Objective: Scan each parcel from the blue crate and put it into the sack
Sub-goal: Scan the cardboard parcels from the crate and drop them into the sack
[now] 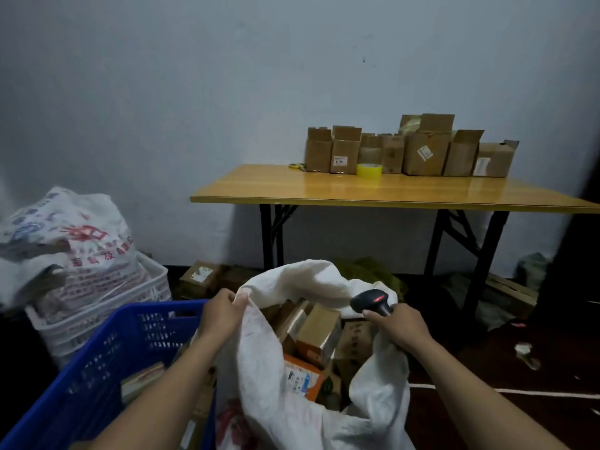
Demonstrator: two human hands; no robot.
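Sack (259, 362): white woven cloth, mouth held open; reference for every entry below.
Left hand (220, 315): at the sack's left rim, thumb and fingers pinching the cloth edge.
Right hand (397, 323): at the sack's right rim, fingers wrapped round the scanner's handle; sack cloth bunched just beneath.
Scanner (373, 302): black, red window lit, head over the sack's far right rim.
Parcels (319, 326): brown and orange cartons heaped inside the sack.
Blue crate (107, 362): against the sack's left side; contents only partly visible.
White crate (107, 303): beyond the sack, to its left, carrying a printed bag (74, 241).
Table (389, 190): beyond the sack, by the wall; bears cardboard boxes (422, 154) and a yellow tape roll (369, 170).
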